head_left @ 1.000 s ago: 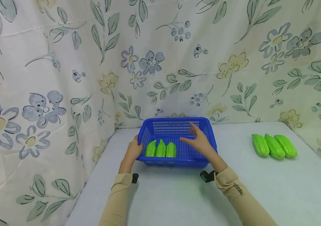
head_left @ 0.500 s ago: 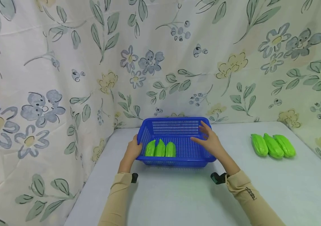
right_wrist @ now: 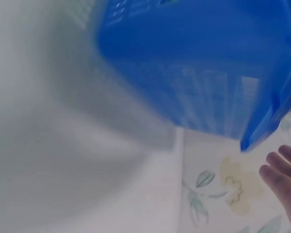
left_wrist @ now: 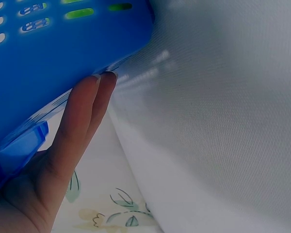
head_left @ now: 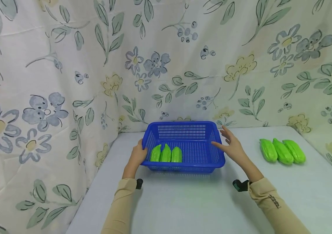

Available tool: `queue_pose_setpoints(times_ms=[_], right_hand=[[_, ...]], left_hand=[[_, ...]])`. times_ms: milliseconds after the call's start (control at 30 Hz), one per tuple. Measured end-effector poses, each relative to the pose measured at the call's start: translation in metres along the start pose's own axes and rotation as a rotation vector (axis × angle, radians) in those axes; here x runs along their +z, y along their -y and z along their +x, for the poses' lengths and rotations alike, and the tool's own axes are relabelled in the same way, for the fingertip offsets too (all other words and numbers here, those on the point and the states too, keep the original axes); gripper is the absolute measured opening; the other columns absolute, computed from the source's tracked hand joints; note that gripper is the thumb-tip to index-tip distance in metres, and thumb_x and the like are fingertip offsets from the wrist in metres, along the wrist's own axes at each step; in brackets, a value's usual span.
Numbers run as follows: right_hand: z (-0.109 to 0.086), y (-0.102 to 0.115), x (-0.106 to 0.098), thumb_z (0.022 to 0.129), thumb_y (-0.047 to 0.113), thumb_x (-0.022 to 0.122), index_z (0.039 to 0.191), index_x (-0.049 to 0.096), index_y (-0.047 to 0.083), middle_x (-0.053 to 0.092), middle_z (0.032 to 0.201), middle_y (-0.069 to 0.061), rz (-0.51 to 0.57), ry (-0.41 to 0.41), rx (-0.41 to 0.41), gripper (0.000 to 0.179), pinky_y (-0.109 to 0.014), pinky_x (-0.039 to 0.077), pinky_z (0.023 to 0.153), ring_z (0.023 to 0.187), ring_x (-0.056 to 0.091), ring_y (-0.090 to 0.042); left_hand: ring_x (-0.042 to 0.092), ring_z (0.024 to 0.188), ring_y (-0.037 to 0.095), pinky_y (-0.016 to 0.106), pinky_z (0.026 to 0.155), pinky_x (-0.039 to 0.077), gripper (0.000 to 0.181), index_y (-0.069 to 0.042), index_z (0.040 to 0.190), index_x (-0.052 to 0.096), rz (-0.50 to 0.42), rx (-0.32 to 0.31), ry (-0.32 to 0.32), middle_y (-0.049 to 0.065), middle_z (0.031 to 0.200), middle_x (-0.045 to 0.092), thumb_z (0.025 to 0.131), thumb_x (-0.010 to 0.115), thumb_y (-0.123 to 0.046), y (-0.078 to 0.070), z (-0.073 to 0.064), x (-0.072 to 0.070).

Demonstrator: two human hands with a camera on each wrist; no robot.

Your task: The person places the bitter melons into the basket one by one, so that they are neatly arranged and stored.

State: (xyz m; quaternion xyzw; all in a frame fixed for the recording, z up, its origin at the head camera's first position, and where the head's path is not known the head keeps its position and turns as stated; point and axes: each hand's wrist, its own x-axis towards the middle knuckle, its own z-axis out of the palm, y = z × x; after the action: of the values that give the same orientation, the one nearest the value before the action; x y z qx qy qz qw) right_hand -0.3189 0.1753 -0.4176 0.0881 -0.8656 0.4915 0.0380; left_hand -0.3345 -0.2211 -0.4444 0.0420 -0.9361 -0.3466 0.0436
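Note:
A blue plastic basket (head_left: pixel 183 165) with slotted walls stands on the white-covered table. Three glossy green gourd-like vegetables (head_left: pixel 166 154) sit side by side in its left half. My left hand (head_left: pixel 138 154) grips the basket's left rim; in the left wrist view its fingers (left_wrist: pixel 77 121) lie along the outside of the wall. At the basket's right end, my right hand (head_left: pixel 233 148) hovers with spread fingers and holds nothing. The right wrist view shows those fingers (right_wrist: pixel 281 177) apart from the blue wall (right_wrist: pixel 208 92).
Three more green gourd-like vegetables (head_left: pixel 283 151) lie together on the table (head_left: pixel 183 204) at the right. A flower-patterned curtain (head_left: pixel 183 58) hangs behind the table and along its left side.
My right hand has moved from over the inside of the basket rightward to its right rim, fingers still spread. The left hand, basket and vegetables have stayed in place.

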Motion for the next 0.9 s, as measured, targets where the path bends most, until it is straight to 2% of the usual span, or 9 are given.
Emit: queue_pose_setpoints(times_ms=[300, 667, 900], right_hand=[[-0.003, -0.029, -0.021, 0.090, 0.038, 0.068, 0.157, 0.004, 0.007, 0.023, 0.157, -0.029, -0.045, -0.048, 0.007, 0.098, -0.061, 0.025, 0.114, 0.145, 0.024, -0.048], [-0.005, -0.067, -0.044, 0.092, 0.033, 0.066, 0.155, 0.007, -0.002, 0.025, 0.153, -0.036, -0.088, -0.139, 0.006, 0.093, -0.066, 0.025, 0.111, 0.140, 0.025, -0.055], [-0.011, -0.086, -0.060, 0.093, 0.038, 0.064, 0.155, 0.002, 0.000, 0.021, 0.153, -0.037, -0.143, -0.143, 0.078, 0.096, -0.070, 0.027, 0.106, 0.137, 0.023, -0.059]], left_hand=[[0.055, 0.124, 0.045, 0.059, 0.102, 0.044, 0.059, 0.001, 0.152, 0.024, -0.015, 0.000, 0.006, 0.032, 0.140, 0.049, 0.099, 0.044, -0.015, -0.004, -0.001, -0.002], [0.057, 0.121, 0.046, 0.059, 0.099, 0.046, 0.058, 0.002, 0.152, 0.024, 0.008, -0.006, -0.003, 0.034, 0.138, 0.050, 0.099, 0.044, -0.014, -0.003, 0.000, -0.003], [0.055, 0.125, 0.045, 0.059, 0.102, 0.044, 0.059, 0.001, 0.152, 0.023, -0.015, -0.022, 0.020, 0.033, 0.141, 0.048, 0.100, 0.043, -0.016, -0.004, -0.001, -0.001]])
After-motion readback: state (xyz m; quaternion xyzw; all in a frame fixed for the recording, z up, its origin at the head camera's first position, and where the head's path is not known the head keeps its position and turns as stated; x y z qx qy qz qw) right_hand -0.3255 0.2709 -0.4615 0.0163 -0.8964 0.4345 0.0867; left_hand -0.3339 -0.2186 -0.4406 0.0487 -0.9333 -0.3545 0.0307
